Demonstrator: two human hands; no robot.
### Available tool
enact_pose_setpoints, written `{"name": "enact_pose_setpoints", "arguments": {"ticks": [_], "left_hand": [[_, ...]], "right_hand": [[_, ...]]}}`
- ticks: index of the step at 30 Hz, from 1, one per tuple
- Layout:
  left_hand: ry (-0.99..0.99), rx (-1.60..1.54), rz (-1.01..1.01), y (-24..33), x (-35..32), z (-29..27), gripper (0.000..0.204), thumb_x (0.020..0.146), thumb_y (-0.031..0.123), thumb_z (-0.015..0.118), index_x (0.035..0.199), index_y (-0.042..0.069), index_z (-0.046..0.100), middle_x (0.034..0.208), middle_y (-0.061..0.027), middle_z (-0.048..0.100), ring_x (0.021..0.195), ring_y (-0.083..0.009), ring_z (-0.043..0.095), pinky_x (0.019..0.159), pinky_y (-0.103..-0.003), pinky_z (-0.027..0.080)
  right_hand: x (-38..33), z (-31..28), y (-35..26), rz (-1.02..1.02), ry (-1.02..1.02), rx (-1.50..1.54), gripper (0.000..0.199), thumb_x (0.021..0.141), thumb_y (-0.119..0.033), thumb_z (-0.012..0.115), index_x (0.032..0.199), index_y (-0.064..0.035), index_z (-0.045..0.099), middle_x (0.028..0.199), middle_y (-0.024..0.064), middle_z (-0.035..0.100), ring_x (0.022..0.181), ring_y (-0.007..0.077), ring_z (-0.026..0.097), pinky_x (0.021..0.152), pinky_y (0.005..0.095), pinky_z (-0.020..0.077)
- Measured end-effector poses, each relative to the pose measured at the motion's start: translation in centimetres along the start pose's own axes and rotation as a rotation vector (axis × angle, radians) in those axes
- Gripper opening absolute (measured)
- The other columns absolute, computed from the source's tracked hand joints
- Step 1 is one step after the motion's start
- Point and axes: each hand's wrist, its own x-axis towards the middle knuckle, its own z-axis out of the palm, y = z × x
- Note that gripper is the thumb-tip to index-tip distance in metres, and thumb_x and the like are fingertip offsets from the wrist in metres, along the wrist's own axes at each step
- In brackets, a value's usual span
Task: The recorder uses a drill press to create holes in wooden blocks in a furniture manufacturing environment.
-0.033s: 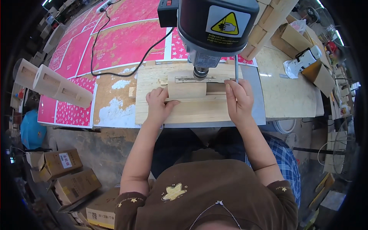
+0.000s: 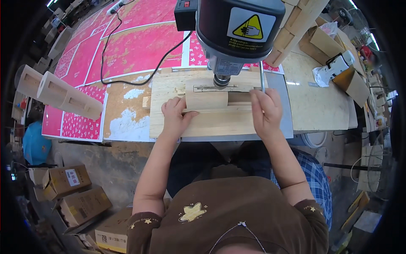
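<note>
1. At eight o'clock, cartons on the floor.
2. At eleven, a pink sheet with white lines.
3. At two, an open box holding clear plastic.
4. At three, a white bucket.
5. At four, plaid cloth.

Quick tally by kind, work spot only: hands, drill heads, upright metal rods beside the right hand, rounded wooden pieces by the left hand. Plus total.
Hands: 2 (left hand, right hand)
Drill head: 1
Upright metal rod: 1
Rounded wooden piece: 1
Total: 5
</note>
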Motion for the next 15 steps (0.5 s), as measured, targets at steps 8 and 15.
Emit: {"name": "enact_pose_setpoints", "arguments": {"ticks": [8, 15], "left_hand": [[0.002, 0.057, -0.041, 2.8, 0.6, 1.7, 0.047, 0.065, 0.029, 0.075, 0.108, 0.014, 0.062, 0.08, -0.0013, 0.051, 0.083, -0.0212, 0.049, 0.084, -0.039, 0.028], [0.032, -0.004, -0.065, 3.6, 0.7, 2.8, 0.057, 0.064, 0.029, 0.076, 0.117, 0.016, 0.059, 0.081, -0.001, 0.051, 0.085, -0.0215, 0.05, 0.087, -0.041, 0.028]], "right_hand": [[14.2, -3.6, -0.2, 0.12, 0.089, -0.008, 0.03, 0.092, -0.022, 0.05, 0.08, 0.0043, 0.056, 0.062, 0.0026, 0.046, 0.06, 0.0074, 0.043, 0.055, 0.0233, 0.0355], [16.5, -2.7, 2.1, 0.183, 0.031, 0.085, 0.033, 0.093, -0.027, 0.048, 0.084, 0.0037, 0.058, 0.062, 0.0014, 0.048, 0.06, 0.0071, 0.044, 0.055, 0.0225, 0.0352]]}}
